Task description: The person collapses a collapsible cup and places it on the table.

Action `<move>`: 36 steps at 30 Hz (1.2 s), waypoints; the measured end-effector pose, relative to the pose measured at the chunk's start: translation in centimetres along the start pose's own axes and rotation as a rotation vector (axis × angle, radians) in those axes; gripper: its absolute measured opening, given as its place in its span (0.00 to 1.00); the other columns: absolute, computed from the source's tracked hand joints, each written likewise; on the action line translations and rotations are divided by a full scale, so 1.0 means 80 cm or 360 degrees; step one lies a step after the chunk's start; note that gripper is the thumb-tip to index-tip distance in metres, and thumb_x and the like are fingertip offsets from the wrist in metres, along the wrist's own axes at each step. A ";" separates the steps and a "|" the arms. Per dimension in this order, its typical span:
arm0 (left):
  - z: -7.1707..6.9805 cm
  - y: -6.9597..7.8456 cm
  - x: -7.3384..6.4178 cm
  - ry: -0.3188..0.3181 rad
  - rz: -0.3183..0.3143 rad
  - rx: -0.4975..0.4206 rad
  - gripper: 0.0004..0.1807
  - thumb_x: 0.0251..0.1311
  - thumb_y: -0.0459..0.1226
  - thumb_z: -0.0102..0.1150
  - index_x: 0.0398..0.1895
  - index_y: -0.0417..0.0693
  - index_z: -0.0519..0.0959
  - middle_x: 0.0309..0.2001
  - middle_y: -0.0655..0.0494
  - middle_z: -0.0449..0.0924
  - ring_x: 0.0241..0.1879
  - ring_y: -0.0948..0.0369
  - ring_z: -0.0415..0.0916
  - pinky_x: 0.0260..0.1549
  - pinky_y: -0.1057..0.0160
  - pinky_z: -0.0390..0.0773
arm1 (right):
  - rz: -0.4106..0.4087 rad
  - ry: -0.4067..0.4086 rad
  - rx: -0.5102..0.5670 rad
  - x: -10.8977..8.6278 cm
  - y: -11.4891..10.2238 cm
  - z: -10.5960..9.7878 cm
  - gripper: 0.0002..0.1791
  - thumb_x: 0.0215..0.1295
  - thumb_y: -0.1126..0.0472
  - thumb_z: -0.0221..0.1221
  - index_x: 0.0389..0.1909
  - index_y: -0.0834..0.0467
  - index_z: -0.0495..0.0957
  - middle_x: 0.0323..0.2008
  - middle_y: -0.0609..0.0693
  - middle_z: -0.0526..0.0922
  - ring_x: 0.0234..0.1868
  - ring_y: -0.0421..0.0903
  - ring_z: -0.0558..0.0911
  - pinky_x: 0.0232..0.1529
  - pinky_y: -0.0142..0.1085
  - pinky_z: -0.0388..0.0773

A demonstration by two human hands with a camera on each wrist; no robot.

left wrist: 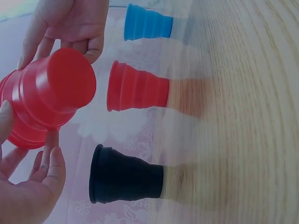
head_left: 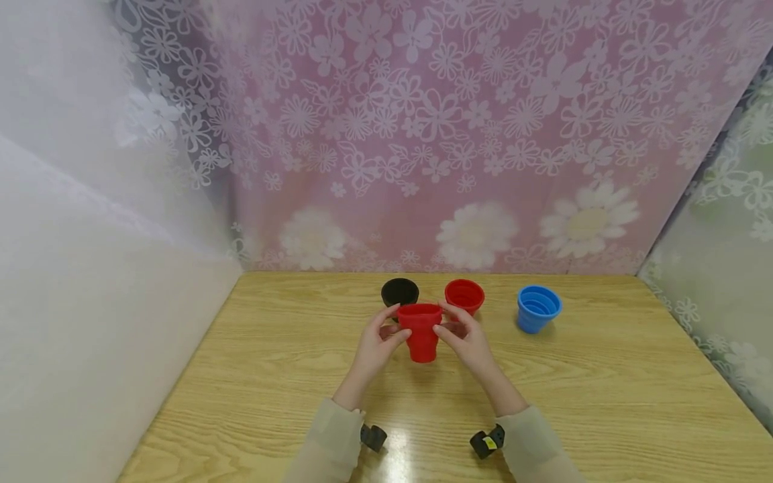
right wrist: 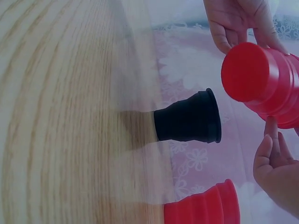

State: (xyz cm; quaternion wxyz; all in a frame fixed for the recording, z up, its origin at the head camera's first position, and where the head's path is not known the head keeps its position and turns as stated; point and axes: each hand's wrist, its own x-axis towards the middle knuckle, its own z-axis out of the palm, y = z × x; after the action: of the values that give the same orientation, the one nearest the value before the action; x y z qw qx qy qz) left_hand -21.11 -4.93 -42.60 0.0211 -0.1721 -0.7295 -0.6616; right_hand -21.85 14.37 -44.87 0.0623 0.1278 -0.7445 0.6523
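Both hands hold a red collapsible cup (head_left: 423,339) upright above the table, one on each side. My left hand (head_left: 377,339) pinches its left wall between thumb and fingers near the rim. On the opposite wall, my right hand (head_left: 466,339) grips in the same way. The left wrist view shows the cup's round base (left wrist: 72,78) raised off the wood. Behind the hands stand a black cup (head_left: 398,292) and a second red cup (head_left: 465,295), both partly hidden in the head view. Farther right is a blue cup (head_left: 537,308), extended and upright with its mouth up.
The wooden table (head_left: 253,376) meets a pink flowered curtain (head_left: 392,221) at its back edge. A pale sheet (head_left: 109,268) borders the left side, and a flowered sheet (head_left: 718,315) the right. Each wrist wears a small black camera (head_left: 373,437).
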 end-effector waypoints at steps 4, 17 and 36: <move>0.002 0.001 0.001 0.0044 0.0011 0.0034 0.26 0.53 0.28 0.57 0.56 0.32 0.65 0.49 0.39 0.66 0.40 0.44 0.74 0.36 0.63 0.77 | -0.0008 0.0035 -0.0028 -0.001 -0.004 0.000 0.25 0.57 0.62 0.59 0.55 0.63 0.68 0.50 0.59 0.70 0.38 0.46 0.77 0.38 0.32 0.76; 0.005 -0.026 0.012 0.0082 -0.0028 0.0094 0.20 0.56 0.35 0.57 0.49 0.31 0.68 0.46 0.41 0.70 0.33 0.53 0.77 0.27 0.67 0.74 | 0.0175 0.0123 -0.0003 0.003 -0.007 0.004 0.20 0.58 0.62 0.58 0.49 0.67 0.70 0.41 0.64 0.75 0.34 0.42 0.79 0.41 0.42 0.76; 0.021 -0.015 0.018 0.0160 -0.0181 -0.0387 0.16 0.55 0.32 0.57 0.45 0.33 0.70 0.39 0.51 0.73 0.36 0.61 0.69 0.35 0.68 0.74 | 0.0290 0.0266 0.0120 0.001 -0.006 0.011 0.14 0.61 0.63 0.55 0.40 0.72 0.71 0.28 0.50 0.74 0.24 0.40 0.76 0.31 0.33 0.75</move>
State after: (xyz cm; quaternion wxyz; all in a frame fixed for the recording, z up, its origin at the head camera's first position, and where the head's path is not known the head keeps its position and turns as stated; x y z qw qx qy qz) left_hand -22.50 -3.00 -43.58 -0.0010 -0.0984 -0.6506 -0.7530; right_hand -21.73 13.40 -44.49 0.0600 0.0071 -0.7201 0.6912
